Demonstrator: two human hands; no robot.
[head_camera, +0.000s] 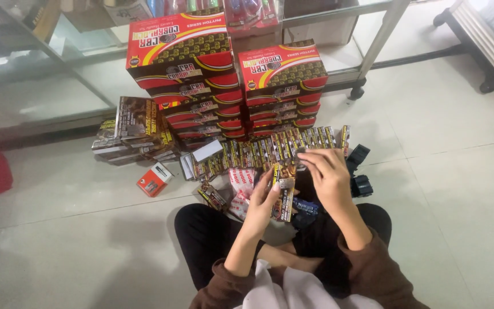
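The left hand (261, 203) holds a flat, dark printed packet (284, 197) upright, the fingers closed on its left edge. The right hand (330, 177) is above it, the fingers bent and pinching at the top of the same packet; what exactly is under the fingertips I cannot tell. The packet is in the air over the person's crossed legs, just in front of a row of similar packets (270, 151) that stand on the floor (458, 171).

The grip is only at the edges, so I think the packet can slip or bend if the right hand pulls too hard. The standing row is very near, and a careless elbow or a dropped packet may push it over like dominoes. Behind it, the stacks of red boxes (224, 86) are high and not perfectly even; a knock could shift them. A small red and white box (154, 179) lies apart at the left, and a black object (358, 169) at the right.
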